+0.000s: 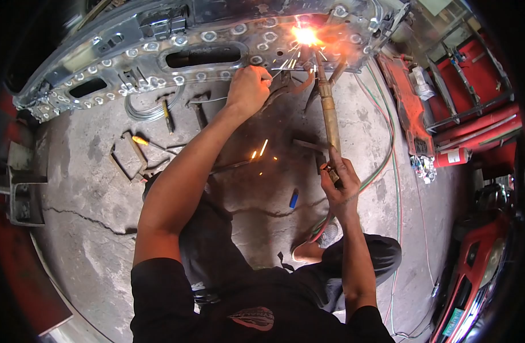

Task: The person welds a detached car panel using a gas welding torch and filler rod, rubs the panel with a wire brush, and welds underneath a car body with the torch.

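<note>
My right hand (342,182) is wrapped round the lower end of a brass gas torch (327,114), which points up and away from me. At its tip a bright flame (306,35) burns against a dented metal car panel (217,37), and sparks fall below it. My left hand (249,91), fingers closed in a pinch, sits just under the panel's lower edge with a thin welding wire (279,71) reaching toward the flame. Glare hides the spot where flame and wire meet the panel. Rows of round weld marks run along the panel.
On the concrete floor lie a coil of wire (141,108), a yellow-handled hammer (167,115), an orange-handled screwdriver (140,140) and a blue lighter-like object (294,199). Red and green hoses (395,154) run down the right. A red fire extinguisher (451,157) and a red car (474,268) are farther right.
</note>
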The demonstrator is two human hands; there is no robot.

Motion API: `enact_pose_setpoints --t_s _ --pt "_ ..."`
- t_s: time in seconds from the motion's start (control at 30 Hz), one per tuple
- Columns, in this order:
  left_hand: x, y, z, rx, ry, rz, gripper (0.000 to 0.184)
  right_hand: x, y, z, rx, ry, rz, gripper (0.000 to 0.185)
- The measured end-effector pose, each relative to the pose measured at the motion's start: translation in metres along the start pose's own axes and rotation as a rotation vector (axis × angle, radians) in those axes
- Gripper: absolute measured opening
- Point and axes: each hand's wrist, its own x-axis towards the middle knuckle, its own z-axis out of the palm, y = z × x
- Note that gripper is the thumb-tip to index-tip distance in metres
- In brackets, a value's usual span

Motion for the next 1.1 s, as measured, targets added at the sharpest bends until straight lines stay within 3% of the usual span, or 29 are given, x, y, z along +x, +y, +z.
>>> enact_pose_setpoints --t_s 1.1 --pt "-0.0016 0.0037 -0.0023 -0.018 -0.001 -0.035 0.018 -0.0012 -0.0010 0.0014 0.022 -0.008 0.010 0.057"
